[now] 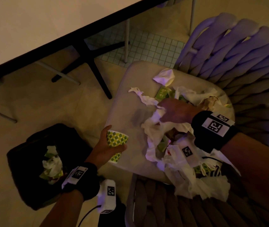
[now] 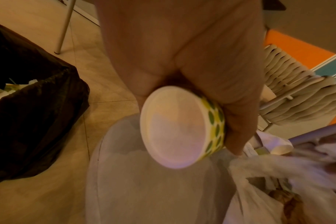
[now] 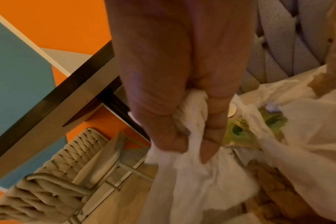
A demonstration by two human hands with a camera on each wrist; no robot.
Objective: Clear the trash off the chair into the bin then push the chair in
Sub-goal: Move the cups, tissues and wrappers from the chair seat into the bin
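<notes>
My left hand (image 1: 109,145) grips a paper cup (image 1: 116,141) with green dots on yellow, at the chair seat's near-left corner; in the left wrist view the cup's white bottom (image 2: 175,128) faces the camera. My right hand (image 1: 174,110) clutches a bunch of white tissue (image 3: 194,136) over the seat. The chair's pale cushion (image 1: 130,95) carries crumpled tissues (image 1: 164,76), green wrappers (image 1: 163,93) and a white plastic bag (image 1: 179,158). The black-lined bin (image 1: 32,145) stands on the floor left of the chair, with tissues and wrappers inside.
The chair's woven backrest (image 1: 245,51) rises at the right. A pale table (image 1: 48,22) with a dark edge and black legs (image 1: 91,63) stands beyond the chair. Another woven chair (image 3: 58,166) sits under the table. Tan floor lies between bin and chair.
</notes>
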